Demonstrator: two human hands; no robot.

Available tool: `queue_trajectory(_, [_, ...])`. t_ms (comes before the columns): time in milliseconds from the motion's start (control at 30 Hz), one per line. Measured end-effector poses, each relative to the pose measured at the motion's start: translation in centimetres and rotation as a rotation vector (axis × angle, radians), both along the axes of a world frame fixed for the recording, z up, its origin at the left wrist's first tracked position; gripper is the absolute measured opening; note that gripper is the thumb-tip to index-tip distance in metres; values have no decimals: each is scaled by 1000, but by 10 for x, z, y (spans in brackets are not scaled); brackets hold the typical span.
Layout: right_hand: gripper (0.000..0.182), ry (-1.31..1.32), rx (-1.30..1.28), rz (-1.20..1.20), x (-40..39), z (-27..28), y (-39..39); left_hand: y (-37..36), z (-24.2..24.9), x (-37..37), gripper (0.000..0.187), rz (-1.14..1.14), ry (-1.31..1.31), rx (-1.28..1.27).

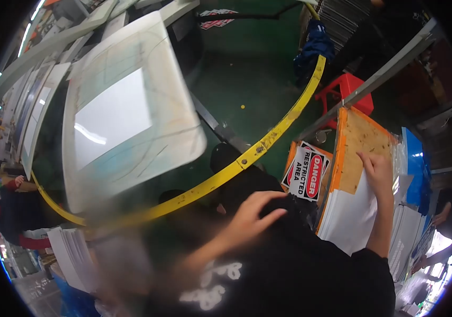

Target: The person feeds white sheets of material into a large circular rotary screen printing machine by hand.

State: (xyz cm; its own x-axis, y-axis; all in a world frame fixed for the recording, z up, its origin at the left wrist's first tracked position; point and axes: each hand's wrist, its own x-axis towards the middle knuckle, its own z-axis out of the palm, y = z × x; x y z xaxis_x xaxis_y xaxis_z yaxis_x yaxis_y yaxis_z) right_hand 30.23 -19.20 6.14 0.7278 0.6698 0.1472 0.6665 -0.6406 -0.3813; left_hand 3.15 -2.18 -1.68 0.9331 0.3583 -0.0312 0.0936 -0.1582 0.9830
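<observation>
Your right hand [376,171] rests flat, fingers open, on the white sheet stack [350,211] beside rough brown board [361,148]; your blurred left hand [250,214] seems spread, holding nothing.

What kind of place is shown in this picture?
Probably a print or sign-making workshop. A "DANGER RESTRICTED AREA" sign lies beside a stack of white sheets, which the right hand touches. A large framed panel stands over a green floor. The left hand rests on something dark.

Head-worn fisheye view, steeply downward, close.
</observation>
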Motion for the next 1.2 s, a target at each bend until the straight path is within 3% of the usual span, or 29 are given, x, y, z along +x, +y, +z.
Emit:
queue_trajectory(133, [21,-149,152,244,-40,67,80,-14,37,36,57,-237,-125,-155])
queue_trajectory(200, [21,-146,300,310,-57,81,110,-25,40,45,58,-269,-68,-106])
queue_trajectory(233, [22,-140,370,346,-62,86,121,-35,24,50,51,-163,-237,-91])
queue_trajectory(300, [31,-254,417,394,-67,94,135,-51,-11,55,40,16,-458,-2])
queue_trajectory(400, [59,-299,436,396,-68,102,134,-36,-6,52,28,183,-458,11])
queue_trajectory(467, [67,-509,643,504,-51,91,135,-20,1,43,26,234,-276,-156])
queue_trajectory(533, [80,-671,506,201,-32,71,109,-3,19,35,24,365,-92,-364])
queue_trajectory(600, [80,-550,459,-124,-24,44,91,8,23,33,23,599,-170,-351])
queue_trajectory(633, [77,-331,499,-177,-15,22,76,19,36,33,27,707,-171,-340])
queue_trajectory(667, [75,-110,528,-229,-4,0,65,27,22,30,36,703,-350,-478])
queue_trajectory(767, [69,84,366,-92,20,-33,72,54,21,19,43,799,-390,-635])
queue_trajectory(833, [67,290,524,-47,34,-50,96,74,16,13,45,884,-451,-606])
queue_trajectory(867, [66,399,599,-24,38,-54,110,87,15,8,47,886,-435,-551])
queue_trajectory(933, [59,364,611,-32,39,-62,146,117,1,4,50,938,-459,-254])
queue_trajectory(1000, [57,339,682,52,43,-73,187,146,18,-17,55,890,-277,-88])
queue_trajectory(1167, [57,157,493,324,33,-68,291,235,1,-75,71,800,79,614])
queue_trajectory(1200, [57,129,468,372,24,-62,309,252,-3,-85,73,798,105,650])
